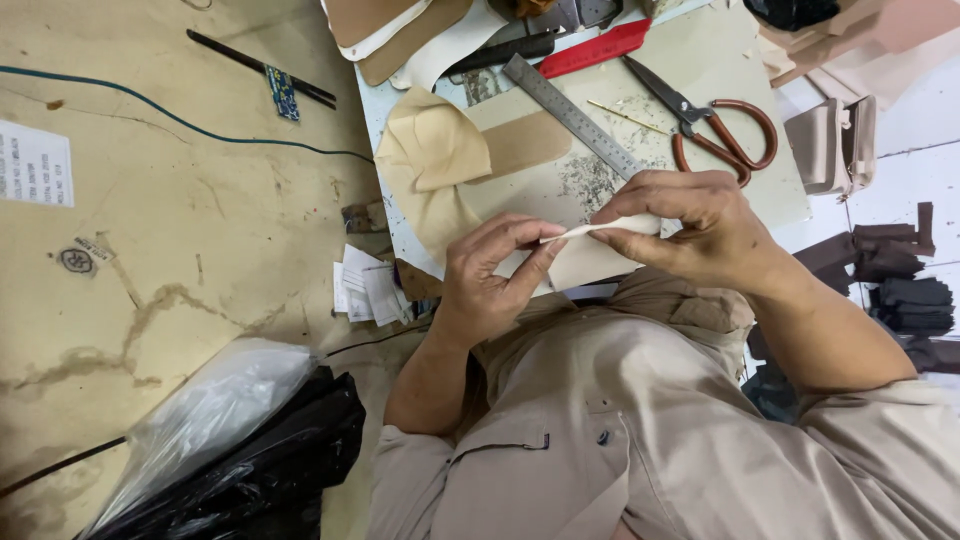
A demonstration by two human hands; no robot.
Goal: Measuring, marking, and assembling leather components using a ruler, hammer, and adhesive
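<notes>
A narrow cream strip of material [610, 228] is stretched between both hands above the near edge of the work board [700, 70]. My left hand [490, 275] pinches its left end between thumb and fingers. My right hand [690, 225] grips the right end, fingers curled over it. Beige cut pieces [440, 155] lie on the board just beyond my left hand.
A steel ruler [570, 115] lies diagonally on the board, with brown-handled scissors [715, 125] to its right and a red flat tool [595, 48] behind. Dark stacked pieces [905, 290] sit at far right. A plastic bag [215, 430] rests on the floor at left, near small papers [365, 290].
</notes>
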